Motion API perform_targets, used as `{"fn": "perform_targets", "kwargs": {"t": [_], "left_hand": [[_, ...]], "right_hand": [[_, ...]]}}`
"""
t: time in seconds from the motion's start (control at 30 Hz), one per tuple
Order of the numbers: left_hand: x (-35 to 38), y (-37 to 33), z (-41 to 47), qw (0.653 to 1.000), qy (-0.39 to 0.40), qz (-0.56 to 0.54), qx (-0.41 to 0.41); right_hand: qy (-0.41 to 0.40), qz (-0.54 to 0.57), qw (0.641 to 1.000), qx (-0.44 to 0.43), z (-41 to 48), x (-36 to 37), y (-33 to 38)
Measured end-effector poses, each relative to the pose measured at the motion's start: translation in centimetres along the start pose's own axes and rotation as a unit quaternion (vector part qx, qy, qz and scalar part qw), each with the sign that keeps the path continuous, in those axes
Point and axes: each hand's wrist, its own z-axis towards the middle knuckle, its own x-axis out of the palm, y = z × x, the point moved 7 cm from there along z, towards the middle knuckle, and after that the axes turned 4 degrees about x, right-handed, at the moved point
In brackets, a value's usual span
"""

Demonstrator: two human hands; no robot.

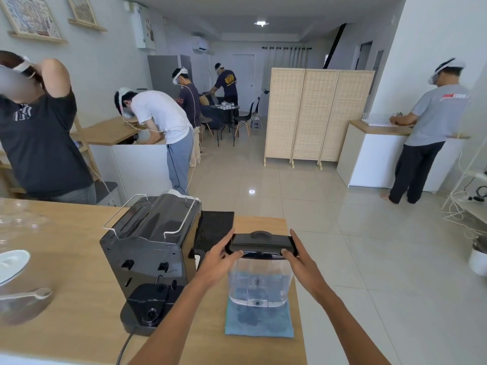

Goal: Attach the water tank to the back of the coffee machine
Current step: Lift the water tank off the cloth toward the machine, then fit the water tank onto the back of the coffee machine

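I have both hands on the water tank (259,280). My left hand (218,259) curls around the left end of its black lid (261,245), fingers over the top edge and thumb against the front. My right hand (300,255) closes on the right end the same way, with fingers stretched along the side. The tank is clear, upright, and sits on a blue cloth (259,322) at the right edge of the wooden worktop (66,299). The coffee machine (152,248) stands just to the left of the tank, apart from it, its back toward me, with the black round base (150,306) showing at the bottom and a cord (125,347) running off toward me. A black ribbed tray (214,227) lies behind the tank, beside the machine. At the far left of the worktop I see a white dish (11,263) and 1 spoon (29,293).
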Motion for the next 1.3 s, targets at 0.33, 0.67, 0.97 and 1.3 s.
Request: {"fn": "perform_targets", "kwargs": {"t": [0.33, 0.67, 0.97, 1.3], "left_hand": [[0.6, -1.5, -1.5, 0.973, 0.018, 0.204, 0.106], [0.2, 0.8, 0.0, 0.968, 0.001, 0.213, 0.13], [-0.8, 0.8, -2.2, 0.969, -0.014, 0.201, 0.145], [-3.2, -3.2, -8.7, 0.965, -0.043, 0.184, 0.18]], "right_hand": [[-0.005, -0.062, 0.996, -0.065, -0.7, 0.2, -1.0], [-0.015, -0.059, 0.992, -0.109, -0.6, -0.1, -1.0], [-0.026, -0.045, 0.991, -0.123, -2.4, -0.3, -0.3], [-0.024, -0.038, 0.986, -0.158, -7.0, -0.1, 3.0]]}}
